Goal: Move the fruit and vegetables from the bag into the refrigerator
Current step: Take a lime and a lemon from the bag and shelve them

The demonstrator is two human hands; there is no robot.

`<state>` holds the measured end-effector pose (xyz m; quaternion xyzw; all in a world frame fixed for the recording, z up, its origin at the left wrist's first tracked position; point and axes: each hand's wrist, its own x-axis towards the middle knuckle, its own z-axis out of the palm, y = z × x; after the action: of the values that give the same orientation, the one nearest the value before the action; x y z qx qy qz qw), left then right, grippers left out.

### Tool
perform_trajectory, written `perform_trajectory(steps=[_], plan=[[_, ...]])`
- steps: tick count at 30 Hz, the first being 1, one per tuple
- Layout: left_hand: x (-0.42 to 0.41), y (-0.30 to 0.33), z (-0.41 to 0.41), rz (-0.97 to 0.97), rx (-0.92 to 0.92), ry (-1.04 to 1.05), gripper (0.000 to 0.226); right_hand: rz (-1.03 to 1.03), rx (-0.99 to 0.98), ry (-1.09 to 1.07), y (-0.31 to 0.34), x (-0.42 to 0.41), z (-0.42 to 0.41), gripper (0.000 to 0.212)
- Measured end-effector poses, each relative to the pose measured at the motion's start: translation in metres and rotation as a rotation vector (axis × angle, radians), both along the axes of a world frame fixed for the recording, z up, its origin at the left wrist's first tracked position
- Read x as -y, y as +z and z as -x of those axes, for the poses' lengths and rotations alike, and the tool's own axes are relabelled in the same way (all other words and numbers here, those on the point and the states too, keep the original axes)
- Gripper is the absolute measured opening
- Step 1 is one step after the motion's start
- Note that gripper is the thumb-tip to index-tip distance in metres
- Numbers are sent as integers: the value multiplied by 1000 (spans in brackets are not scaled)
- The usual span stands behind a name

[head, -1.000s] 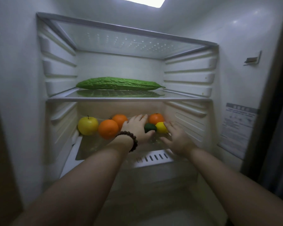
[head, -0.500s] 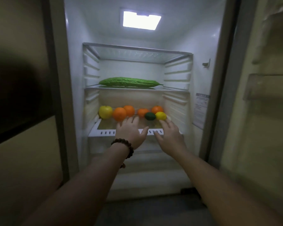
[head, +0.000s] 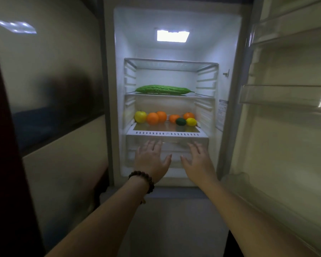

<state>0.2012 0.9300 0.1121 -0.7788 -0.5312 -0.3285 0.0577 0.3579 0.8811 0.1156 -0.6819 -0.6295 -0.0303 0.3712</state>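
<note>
The refrigerator (head: 228,127) stands open and lit. A long green bitter gourd (head: 163,89) lies across the middle glass shelf. On the lower shelf (head: 167,134) sit a yellow apple (head: 140,116), several oranges (head: 153,118), a dark green lime (head: 180,121) and a lemon (head: 191,121). My left hand (head: 151,160), with a bead bracelet on the wrist, and my right hand (head: 198,162) hover with spread fingers in front of the drawer below that shelf. Both hold nothing. No bag is in view.
The open refrigerator door (head: 289,112) with its clear bins stands at the right. A closed glossy door panel (head: 50,108) fills the left. A white crisper drawer (head: 167,151) sits under the fruit shelf. Grey floor lies below.
Both hands have pulled back out of the lower shelf, leaving the lime and lemon there. The view has backed away from the refrigerator.
</note>
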Motion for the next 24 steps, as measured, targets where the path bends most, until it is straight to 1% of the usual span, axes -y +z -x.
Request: perform_trajectory(steps=[4, 8, 11, 14, 18, 24], plan=[[27, -3, 11, 5, -4, 7, 66, -22, 47, -3, -9, 30, 8, 57], [53, -7, 21, 45, 12, -43, 65, -24, 76, -36, -17, 57, 17, 57], [73, -14, 31, 34, 11, -75, 64, -16, 108, -83, -25, 79, 26, 56], [93, -23, 43, 54, -6, -100, 64, -35, 90, -104, -38, 106, 37, 54], [130, -46, 55, 116, -39, -171, 65, 35, 68, -160, -65, 154, 49, 54], [184, -98, 55, 177, -88, -308, 65, 104, 28, -343, -111, 243, 53, 55]])
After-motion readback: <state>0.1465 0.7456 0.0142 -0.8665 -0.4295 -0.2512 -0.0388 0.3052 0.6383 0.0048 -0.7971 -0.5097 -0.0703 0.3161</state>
